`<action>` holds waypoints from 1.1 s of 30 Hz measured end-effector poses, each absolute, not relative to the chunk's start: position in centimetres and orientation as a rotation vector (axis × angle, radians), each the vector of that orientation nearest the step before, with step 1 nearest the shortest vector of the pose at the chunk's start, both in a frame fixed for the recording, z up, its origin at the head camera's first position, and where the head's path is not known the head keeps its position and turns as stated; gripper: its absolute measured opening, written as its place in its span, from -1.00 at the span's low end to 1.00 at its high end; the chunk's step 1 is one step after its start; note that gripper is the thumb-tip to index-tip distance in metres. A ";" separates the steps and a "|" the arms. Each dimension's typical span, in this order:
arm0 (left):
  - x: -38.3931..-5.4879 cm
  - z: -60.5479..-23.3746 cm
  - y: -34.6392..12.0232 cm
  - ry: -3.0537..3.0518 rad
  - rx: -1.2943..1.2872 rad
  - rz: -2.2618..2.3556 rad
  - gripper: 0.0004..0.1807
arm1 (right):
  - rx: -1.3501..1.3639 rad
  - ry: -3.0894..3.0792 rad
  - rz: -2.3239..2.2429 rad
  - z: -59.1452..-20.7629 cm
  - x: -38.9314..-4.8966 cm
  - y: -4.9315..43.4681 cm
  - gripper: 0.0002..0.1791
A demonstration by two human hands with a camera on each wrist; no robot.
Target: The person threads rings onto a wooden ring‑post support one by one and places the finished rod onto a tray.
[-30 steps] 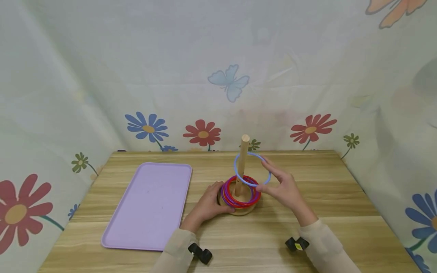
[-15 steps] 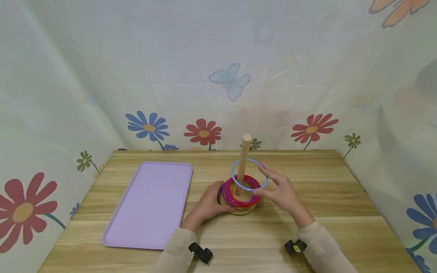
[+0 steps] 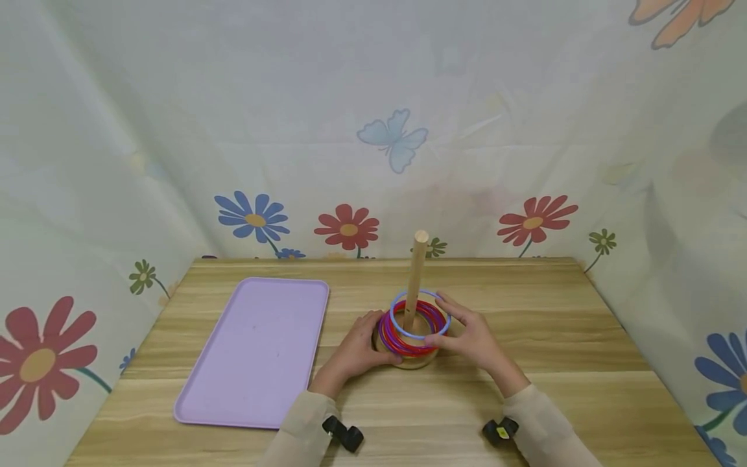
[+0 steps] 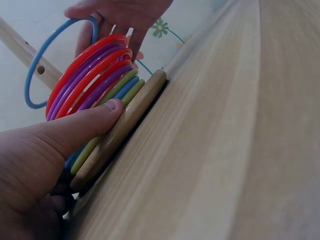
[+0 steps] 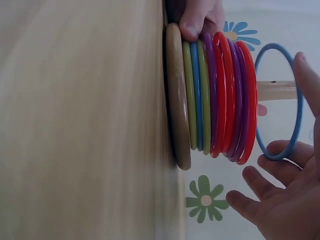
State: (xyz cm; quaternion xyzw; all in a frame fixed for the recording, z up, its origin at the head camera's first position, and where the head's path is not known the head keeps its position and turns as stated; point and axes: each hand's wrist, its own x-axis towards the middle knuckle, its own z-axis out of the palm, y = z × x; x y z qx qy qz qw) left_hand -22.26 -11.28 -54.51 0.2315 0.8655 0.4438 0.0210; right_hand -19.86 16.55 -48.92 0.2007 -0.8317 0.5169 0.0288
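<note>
A wooden ring-toss stand has an upright peg [image 3: 417, 269] and a round base [image 5: 178, 100]. Stacked rings [image 5: 229, 95] in red, purple, blue and yellow-green lie around the peg on the base. My left hand [image 3: 355, 352] grips the stand's left side, its thumb [image 4: 95, 120] at the base and lowest rings. A light blue ring [image 5: 300, 107] is pinched between the thumb and fingers of my right hand [image 3: 475, 337]. That ring encircles the peg just above the top red ring, slightly tilted in the wrist views.
A flat lilac tray [image 3: 253, 353] lies on the wooden table [image 3: 554, 337] to the left of the stand. Behind the table hangs a pale cloth [image 3: 280, 117] printed with flowers and a butterfly; it also runs along both sides.
My right hand has lowered the light blue ring down along the peg, toward the stack and a little left. The left hand has kept its grip on the stand.
</note>
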 end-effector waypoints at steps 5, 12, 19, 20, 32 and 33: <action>-22.2 -54.7 -11.3 2.688 0.706 1.368 0.11 | 0.654 -2.571 1.584 -49.2 -19.9 16.4 -0.05; -22.3 -54.7 -11.3 2.700 0.722 1.373 0.11 | 0.701 -2.620 1.552 -49.8 -20.1 16.5 -0.07; -22.2 -54.5 -11.3 2.695 0.733 1.393 0.11 | 0.744 -2.654 1.540 -50.5 -20.3 16.6 -0.06; -22.2 -54.5 -11.3 2.694 0.731 1.390 0.12 | 0.748 -2.656 1.552 -50.5 -20.3 16.6 -0.07; -22.2 -54.4 -11.3 2.690 0.737 1.387 0.12 | 0.783 -2.643 1.578 -50.4 -20.0 16.5 -0.12; -22.2 -54.5 -11.3 2.689 0.732 1.388 0.12 | 0.768 -2.638 1.555 -50.4 -20.0 16.4 -0.13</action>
